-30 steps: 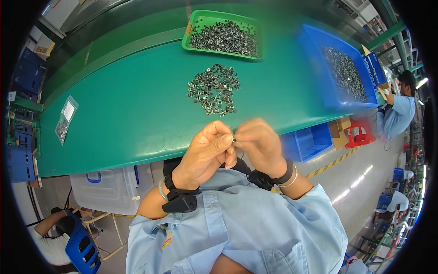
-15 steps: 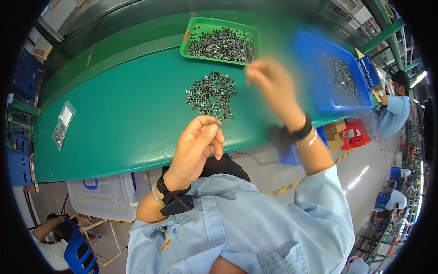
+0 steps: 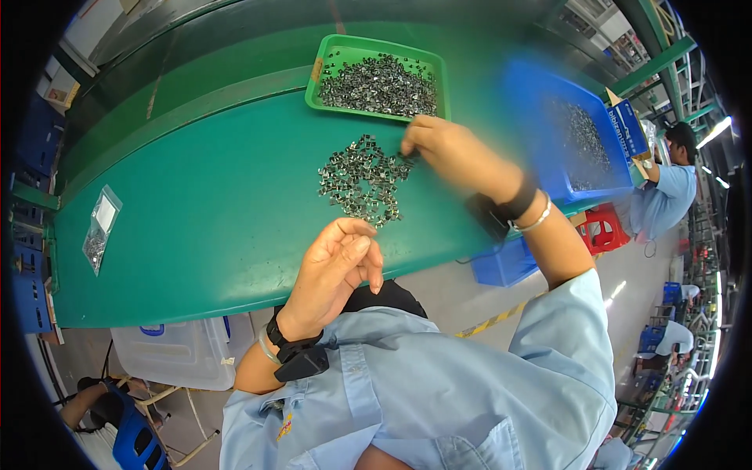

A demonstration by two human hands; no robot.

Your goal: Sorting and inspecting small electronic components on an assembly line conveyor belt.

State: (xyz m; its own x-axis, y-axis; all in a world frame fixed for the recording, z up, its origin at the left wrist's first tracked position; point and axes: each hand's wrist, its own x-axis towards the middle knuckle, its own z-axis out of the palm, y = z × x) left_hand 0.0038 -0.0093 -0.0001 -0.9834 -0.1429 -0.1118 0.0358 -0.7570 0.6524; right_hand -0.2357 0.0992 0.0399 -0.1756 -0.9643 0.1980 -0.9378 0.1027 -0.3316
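Observation:
A loose pile of small shiny metal parts (image 3: 362, 176) lies on the green tabletop (image 3: 211, 211). My left hand (image 3: 338, 258) is at its near edge, fingers loosely curled and the thumb against the forefinger; whatever they may hold is hidden. By the pile's right side my right hand (image 3: 458, 153) is closed in a pinch, pointing left. A small dark metal part (image 3: 409, 158) shows at its fingertips. Just beyond, a green tray (image 3: 313, 92) holds many similar parts.
A blue bin (image 3: 560, 176) with more small parts stands at the right. A clear plastic bag (image 3: 102, 227) of parts lies far left. Below the table edge are a lidded plastic box (image 3: 176, 356) and another blue bin (image 3: 505, 266). A co-worker (image 3: 666, 188) sits at the right.
My right hand has come left and nearer, from beside the tray's corner to the pile's right edge. My left hand keeps its curled shape by the pile. The view has shifted slightly.

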